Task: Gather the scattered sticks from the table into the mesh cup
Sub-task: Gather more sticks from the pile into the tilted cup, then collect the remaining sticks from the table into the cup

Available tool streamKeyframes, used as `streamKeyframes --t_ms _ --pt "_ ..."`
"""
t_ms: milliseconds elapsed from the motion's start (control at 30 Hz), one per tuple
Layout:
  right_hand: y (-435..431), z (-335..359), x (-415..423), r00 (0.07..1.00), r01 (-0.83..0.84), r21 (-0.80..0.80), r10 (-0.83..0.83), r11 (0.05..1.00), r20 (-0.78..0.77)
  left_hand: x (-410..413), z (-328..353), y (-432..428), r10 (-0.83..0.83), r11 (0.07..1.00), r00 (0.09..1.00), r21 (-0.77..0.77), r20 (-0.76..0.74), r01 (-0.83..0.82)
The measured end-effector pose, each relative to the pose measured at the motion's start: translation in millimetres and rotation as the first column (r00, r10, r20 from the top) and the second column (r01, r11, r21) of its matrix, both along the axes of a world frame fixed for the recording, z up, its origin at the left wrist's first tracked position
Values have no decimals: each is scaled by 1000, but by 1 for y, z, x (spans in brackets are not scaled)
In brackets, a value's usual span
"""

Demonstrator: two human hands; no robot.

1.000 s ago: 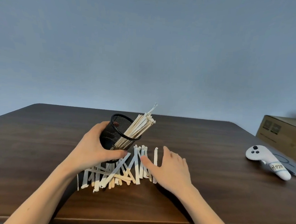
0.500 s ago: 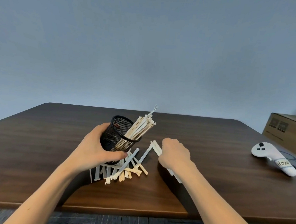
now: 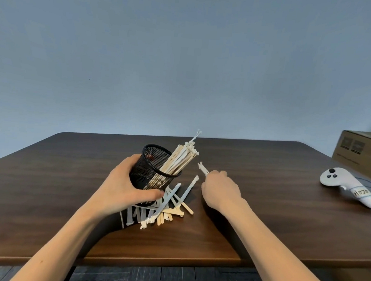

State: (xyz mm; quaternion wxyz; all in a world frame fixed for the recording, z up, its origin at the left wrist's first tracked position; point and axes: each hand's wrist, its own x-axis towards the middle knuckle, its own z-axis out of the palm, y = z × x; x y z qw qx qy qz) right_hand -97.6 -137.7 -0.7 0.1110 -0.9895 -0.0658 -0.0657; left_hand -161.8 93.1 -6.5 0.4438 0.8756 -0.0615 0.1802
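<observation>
My left hand (image 3: 123, 188) grips the black mesh cup (image 3: 154, 171), which is tilted to the right above the dark wooden table (image 3: 274, 212). A bundle of pale sticks (image 3: 180, 159) leans out of the cup's mouth to the upper right. My right hand (image 3: 221, 190) is closed on a few sticks (image 3: 202, 168); their tips poke out above my fist, just right of the cup. Several loose sticks (image 3: 164, 209) lie in a heap on the table under and in front of the cup.
A white game controller (image 3: 348, 186) with a handwritten label lies at the table's right side. Behind it stands a cardboard box (image 3: 361, 154). The table's front edge runs just below the stick heap, with dark floor under it.
My right hand closed on a few sticks from the heap and lifted them toward the cup. The heap on the table has shrunk. My left hand keeps the cup tilted.
</observation>
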Motion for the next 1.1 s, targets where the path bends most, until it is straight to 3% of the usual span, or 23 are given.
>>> streamKeyframes --t_ms 100,200,267,333,400,500,667,800,933,1033,1100 --pt "-3 4 4 997 -66 376 51 924 50 -2 2 2 -6 1000 1000 -12 13 6" --pt "-3 9 -2 988 -155 723 85 674 132 -5 4 4 -2 1000 1000 -24 23 2" --pt "-1 14 -5 967 -243 834 60 494 247 -7 5 5 0 999 1000 -36 29 1" --pt "2 14 -5 940 -323 875 17 361 340 -9 5 6 1 999 1000 -42 29 0" --pt "5 5 -5 943 -314 902 -15 296 333 -10 5 8 2 999 1000 -41 26 -1" --pt "7 -13 -5 971 -225 937 -18 268 238 -11 5 10 5 999 1000 -36 27 -4" --pt "6 17 -16 969 -240 952 -18 189 248 -7 1 12 12 999 1000 -36 24 -11" --pt "-5 41 -21 949 -199 938 -184 284 258 -4 -5 12 9 1000 1000 -15 29 -9" --pt "-16 64 -17 937 -206 978 -279 44 210 -1 -13 11 22 999 998 -35 59 -20" --pt "-13 78 -19 921 -286 958 -273 7 277 1 -14 10 26 999 996 -37 81 -23" --pt "-2 85 -23 908 -342 939 -246 36 340 2 -14 9 15 999 997 -32 81 -13"
